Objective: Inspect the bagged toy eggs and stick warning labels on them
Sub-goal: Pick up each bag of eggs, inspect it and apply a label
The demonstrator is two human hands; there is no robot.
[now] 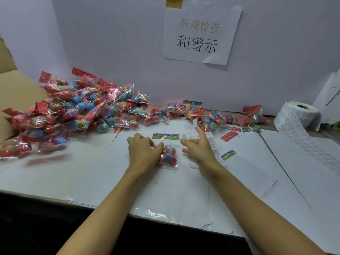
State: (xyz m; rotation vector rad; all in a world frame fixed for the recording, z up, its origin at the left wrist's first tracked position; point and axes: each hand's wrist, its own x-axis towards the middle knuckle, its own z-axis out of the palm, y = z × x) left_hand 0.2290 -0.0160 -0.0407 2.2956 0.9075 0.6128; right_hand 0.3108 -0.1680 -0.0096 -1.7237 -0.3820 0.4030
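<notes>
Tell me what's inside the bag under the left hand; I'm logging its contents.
Red and blue toy eggs show through the clear bag. The left hand covers its left part, so a count isn't possible.

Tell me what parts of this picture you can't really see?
Head view only:
- Bag of toy eggs: the left hand covers its left side, so the egg count is hidden.
- Label strip: its print is too small to read, and the right hand covers part of it.
- Pile of bagged eggs: blurred at the near left.
- Label roll: its print is too small to read.
</notes>
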